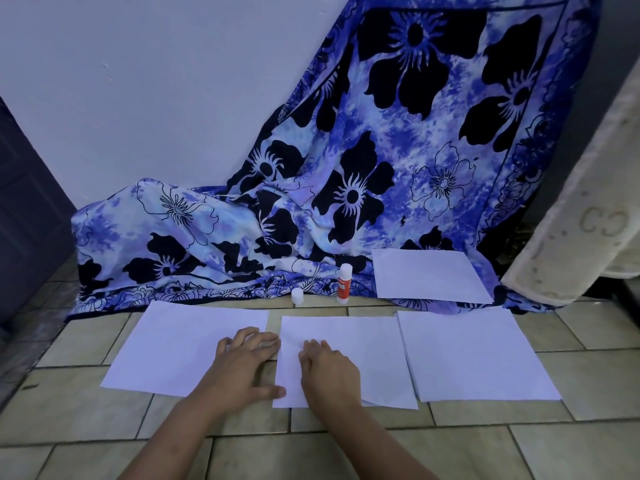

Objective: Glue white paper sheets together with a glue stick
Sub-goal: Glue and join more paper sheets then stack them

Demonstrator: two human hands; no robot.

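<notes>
**Hand and Material Positions: Paper Joint**

The left sheet [180, 348], middle sheet [346, 358] and right sheet [474, 355] lie in a row on the tiled floor [450, 452]. A fourth sheet [429, 275] rests on the blue floral cloth [398, 150].

The left hand [246, 365] lies flat with its fingers spread and released, across the line where the left and middle sheets meet. It covers that line, so overlap cannot be confirmed.

The right hand [329, 368] lies flat on the middle sheet, fingers relaxed and grasping nothing. Its wrist hides part of the sheet's near edge.

The glue stick [344, 284] stands upright at the cloth's edge, beyond the middle sheet; its label is illegible. The white cap [297, 295] stands apart to its left.

The cream rug [571, 220] is cut off at the frame's right.
</notes>
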